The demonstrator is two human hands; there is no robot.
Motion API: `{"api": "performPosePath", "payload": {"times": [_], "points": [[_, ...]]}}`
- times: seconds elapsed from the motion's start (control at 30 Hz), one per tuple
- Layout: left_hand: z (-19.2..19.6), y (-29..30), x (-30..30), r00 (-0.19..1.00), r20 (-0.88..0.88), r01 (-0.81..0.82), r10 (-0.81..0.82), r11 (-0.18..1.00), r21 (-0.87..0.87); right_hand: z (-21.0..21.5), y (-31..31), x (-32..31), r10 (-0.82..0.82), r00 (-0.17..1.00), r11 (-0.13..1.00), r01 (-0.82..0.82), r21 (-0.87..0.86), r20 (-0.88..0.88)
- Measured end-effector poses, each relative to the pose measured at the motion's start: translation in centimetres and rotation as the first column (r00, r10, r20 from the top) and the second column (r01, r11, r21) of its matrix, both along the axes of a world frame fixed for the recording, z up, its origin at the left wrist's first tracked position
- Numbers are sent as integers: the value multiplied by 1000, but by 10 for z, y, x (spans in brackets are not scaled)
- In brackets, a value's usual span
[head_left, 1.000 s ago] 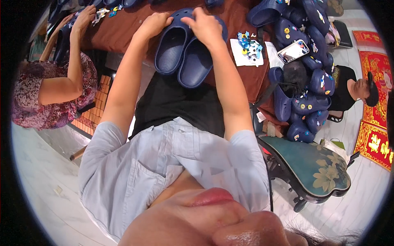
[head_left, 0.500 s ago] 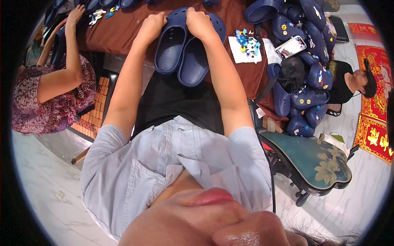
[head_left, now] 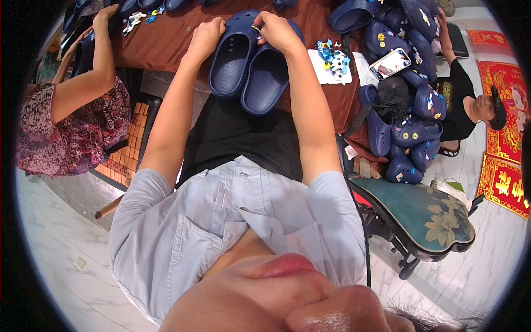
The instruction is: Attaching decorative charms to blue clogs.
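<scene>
2 dark blue clogs lie side by side, soles down, on a brown table [head_left: 166,44], heels toward the person. The left hand [head_left: 206,37] rests curled on the toe end of the left clog [head_left: 232,61], fingers closed over its rim. The right hand [head_left: 276,30] grips the toe end of the right clog [head_left: 266,83], with its fingertips pinched together where the 2 clogs touch; a small bright piece shows at the pinch, too small to identify. Just right of the clogs, a white sheet [head_left: 332,66] carries a cluster of small blue charms [head_left: 331,55]. Further right, a pile of blue clogs [head_left: 404,99] with round decorations stands with a phone [head_left: 390,63] on top. A person in a floral top [head_left: 72,133] sits at the left, one hand [head_left: 105,12] reaching onto the table. Another person in a black shirt [head_left: 456,99] sits at the right, beside the pile.
</scene>
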State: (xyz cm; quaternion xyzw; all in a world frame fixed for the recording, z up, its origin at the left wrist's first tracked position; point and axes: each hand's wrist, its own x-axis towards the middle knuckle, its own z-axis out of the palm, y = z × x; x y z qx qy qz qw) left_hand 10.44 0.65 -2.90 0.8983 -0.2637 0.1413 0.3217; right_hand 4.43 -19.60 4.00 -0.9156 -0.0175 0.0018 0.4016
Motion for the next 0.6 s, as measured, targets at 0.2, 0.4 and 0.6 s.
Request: {"api": "performPosePath", "payload": {"times": [0.2, 0.4, 0.6], "points": [[-3, -1, 1, 999, 31, -10, 11, 1000, -27, -15, 18, -7, -40, 948, 934, 148, -325, 316], [14, 2, -8, 995, 40, -96, 95, 995, 30, -5, 6, -14, -152, 967, 988, 156, -5, 205], [66, -30, -36, 989, 115, -92, 96, 995, -43, 4, -47, -51, -394, 814, 917, 383, 117, 426]]}}
